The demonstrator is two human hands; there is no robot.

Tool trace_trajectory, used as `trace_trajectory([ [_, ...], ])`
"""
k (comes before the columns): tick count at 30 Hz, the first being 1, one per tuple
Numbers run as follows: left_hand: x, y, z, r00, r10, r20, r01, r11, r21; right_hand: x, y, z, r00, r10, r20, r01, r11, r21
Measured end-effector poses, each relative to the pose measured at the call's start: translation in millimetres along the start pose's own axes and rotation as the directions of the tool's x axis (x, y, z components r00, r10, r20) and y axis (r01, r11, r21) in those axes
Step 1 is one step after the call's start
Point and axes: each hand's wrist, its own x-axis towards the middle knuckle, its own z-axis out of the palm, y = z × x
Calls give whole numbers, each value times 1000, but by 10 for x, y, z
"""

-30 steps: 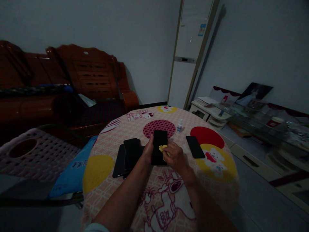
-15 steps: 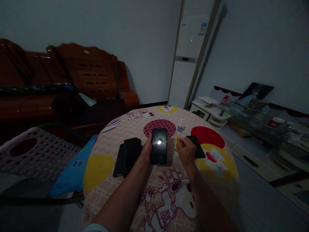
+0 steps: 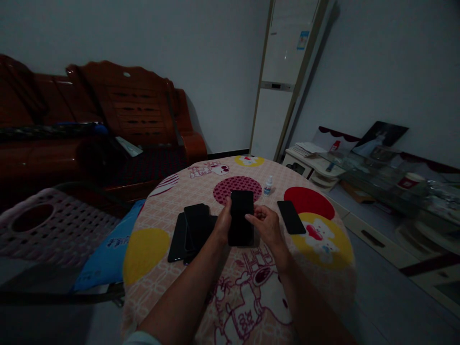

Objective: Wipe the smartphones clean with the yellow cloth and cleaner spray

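So, closest to the camera there's a bit of pale sleeve (image 3: 142, 338) on the left forearm, and both forearms reach in over a round table (image 3: 179, 201) whose pinkish cover has a cartoon dog printed on the near side.

Next up is the black phone (image 3: 240, 232), roughly mid-table between the two hands, dark face up. The left hand (image 3: 223, 224) has it by the left edge, thumb along the side, with the other fingers mostly hidden behind it, so it's gripping the thing. The right hand (image 3: 266, 223) is at the opposite edge, fingers curled and thumb poking out over the front; honestly can't tell if they're pinching the phone or just touching it.

Left of that, a pile of dark devices (image 3: 196, 230) overlaps at angles, near the left wrist. Over on the right, another black phone (image 3: 291, 218) lies flat by itself, partly on the yellow print. A bit further back a small white bottle (image 3: 268, 186) stands upright.

Way beyond the table: a glass-topped cabinet off to the right with a paper cup (image 3: 409, 181), a carved wooden sofa (image 3: 136, 105) on the left, and a tall white air conditioner (image 3: 273, 115) in the corner.
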Motion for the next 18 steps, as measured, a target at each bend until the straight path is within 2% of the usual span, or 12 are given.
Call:
trace_trajectory([
  [6, -10, -4, -2, 1000, 15, -15, -15, 1000, 21, 0, 6, -30, 1000, -25, 18, 24, 998, 63],
  [12, -10, 31, 8, 992, -96, 80, 102, 991, -83, 6, -22, -45, 997, 13, 71, -23, 991, 134],
  [18, 30, 39, -21, 986, -123, 114, 136, 984, -115, 7, -19, -36, 997, 0, 82, -12, 989, 146],
])
